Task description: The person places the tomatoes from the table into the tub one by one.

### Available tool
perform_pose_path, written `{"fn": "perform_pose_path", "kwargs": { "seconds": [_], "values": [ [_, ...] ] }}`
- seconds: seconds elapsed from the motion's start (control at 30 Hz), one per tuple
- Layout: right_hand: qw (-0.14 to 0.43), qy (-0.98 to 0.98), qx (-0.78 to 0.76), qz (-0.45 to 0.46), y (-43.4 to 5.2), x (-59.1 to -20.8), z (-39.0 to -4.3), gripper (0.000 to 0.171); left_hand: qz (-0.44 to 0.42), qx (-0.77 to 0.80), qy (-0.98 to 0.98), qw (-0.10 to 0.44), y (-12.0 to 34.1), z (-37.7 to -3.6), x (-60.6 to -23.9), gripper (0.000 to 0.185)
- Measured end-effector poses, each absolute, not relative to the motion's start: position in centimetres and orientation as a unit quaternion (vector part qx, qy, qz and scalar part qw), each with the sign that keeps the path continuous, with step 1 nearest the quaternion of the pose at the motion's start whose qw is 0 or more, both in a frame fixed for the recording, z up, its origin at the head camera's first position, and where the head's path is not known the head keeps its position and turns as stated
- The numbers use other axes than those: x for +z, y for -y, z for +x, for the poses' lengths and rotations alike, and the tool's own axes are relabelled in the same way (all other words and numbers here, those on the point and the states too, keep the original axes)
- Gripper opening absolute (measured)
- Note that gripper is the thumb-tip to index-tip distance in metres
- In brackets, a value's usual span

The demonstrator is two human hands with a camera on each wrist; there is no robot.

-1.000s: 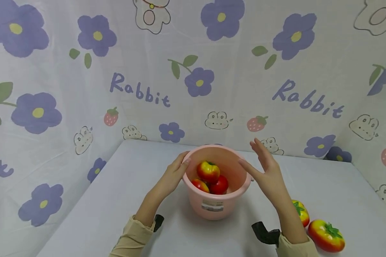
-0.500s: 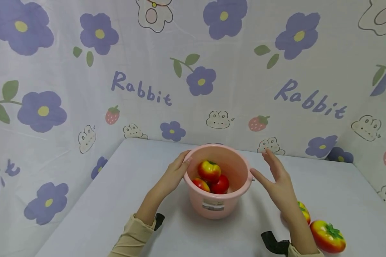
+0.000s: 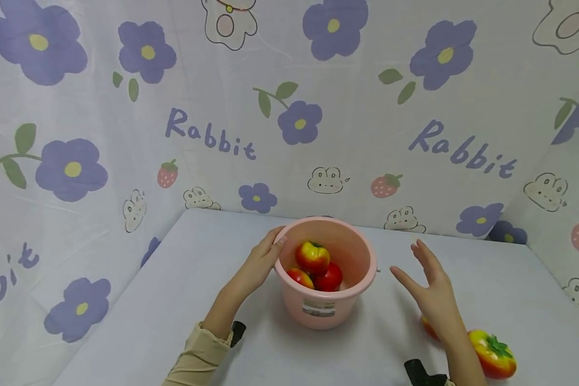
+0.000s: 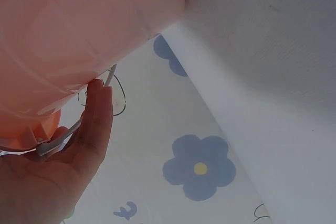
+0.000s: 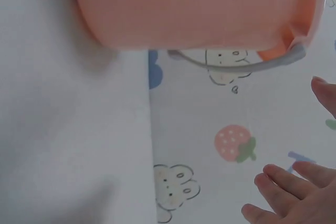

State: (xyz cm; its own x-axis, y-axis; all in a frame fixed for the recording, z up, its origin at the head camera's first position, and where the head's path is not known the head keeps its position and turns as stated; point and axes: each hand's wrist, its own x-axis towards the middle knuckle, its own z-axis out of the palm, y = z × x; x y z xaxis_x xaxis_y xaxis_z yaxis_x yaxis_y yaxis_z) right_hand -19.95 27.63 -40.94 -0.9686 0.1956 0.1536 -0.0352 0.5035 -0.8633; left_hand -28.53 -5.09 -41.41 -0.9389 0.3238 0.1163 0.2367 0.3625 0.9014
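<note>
From a distance I'm seeing the surface (image 3: 173,311) carrying the pink bucket (image 3: 289,308). The left hand (image 3: 257,262) is gripping its rim (image 3: 318,294); the right hand (image 3: 436,295) is hovering apart from it, fingers spread, holding nothing. Three fruits (image 3: 312,258) are resting inside; two loose fruits (image 3: 494,355) are lying nearer the right hand, partly hidden by its forearm (image 3: 465,356).

Most likely a small staged recording booth; what building it stands in cannot be told. Printed curtain fabric (image 3: 352,150) fills the back and both sides of the frame, patterned with purple flowers (image 3: 299,124), strawberries (image 3: 384,186) and the word "Rabbit" (image 3: 211,136). It encloses a white table (image 3: 198,257) across the lower half. A black wrist fitting (image 3: 421,374) shows at bottom right.
</note>
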Motion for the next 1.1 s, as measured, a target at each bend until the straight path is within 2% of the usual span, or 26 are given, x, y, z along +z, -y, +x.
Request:
{"fn": "perform_pose_path", "kwargs": {
  "seconds": [0.33, 0.73, 1.1],
  "values": [
    [0.106, 0.865, 0.477, -0.113, -29.8, -43.1, -19.3, 0.097, 0.175, 0.538, -0.823, 0.042, 4.9, -28.5, -41.3, 0.052],
    [0.064, 0.884, 0.426, -0.180, -32.1, -45.5, -18.9, 0.103, 0.171, 0.536, -0.826, 0.041, 5.2, -28.4, -41.2, 0.052],
    [0.028, 0.895, 0.409, -0.178, -32.9, -46.6, -19.3, 0.109, 0.176, 0.542, -0.821, 0.040, 5.1, -28.7, -41.5, 0.052]
  ]
}}
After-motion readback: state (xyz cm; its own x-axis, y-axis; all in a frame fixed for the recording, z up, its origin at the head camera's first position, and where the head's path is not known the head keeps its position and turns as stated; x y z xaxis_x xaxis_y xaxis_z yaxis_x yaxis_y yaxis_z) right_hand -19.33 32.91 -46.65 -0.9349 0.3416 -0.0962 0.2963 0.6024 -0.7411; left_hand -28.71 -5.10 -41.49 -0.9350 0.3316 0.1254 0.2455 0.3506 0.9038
